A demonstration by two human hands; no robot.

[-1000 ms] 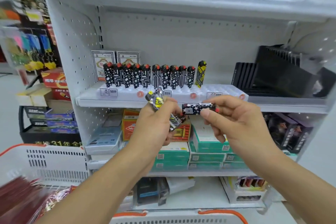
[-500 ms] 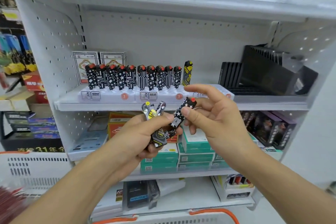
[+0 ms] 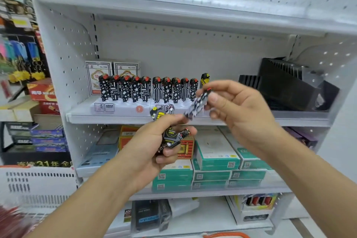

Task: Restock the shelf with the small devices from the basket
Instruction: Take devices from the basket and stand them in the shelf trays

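Note:
My left hand point(image 3: 154, 147) grips a bunch of small black patterned devices point(image 3: 170, 135), one with a yellow top. My right hand point(image 3: 237, 110) pinches a single black-and-white device with a red cap point(image 3: 199, 104), tilted and blurred, just in front of the shelf's edge. On the shelf point(image 3: 116, 120), a white display tray point(image 3: 123, 108) holds a row of several upright devices with red caps point(image 3: 146, 90); a yellow-and-black one point(image 3: 205, 79) stands at the row's right end. The white basket point(image 3: 38, 185) is at the lower left.
Two white card boxes point(image 3: 112, 71) stand behind the row. Black slotted racks point(image 3: 286, 85) fill the shelf's right side. Green and white boxes point(image 3: 212, 160) are stacked on the shelf below. An orange basket handle point(image 3: 226, 235) shows at the bottom edge.
My right hand has pulled one device away from the left hand's bunch and lifted it up and right toward the display row. The view has tilted upward slightly.

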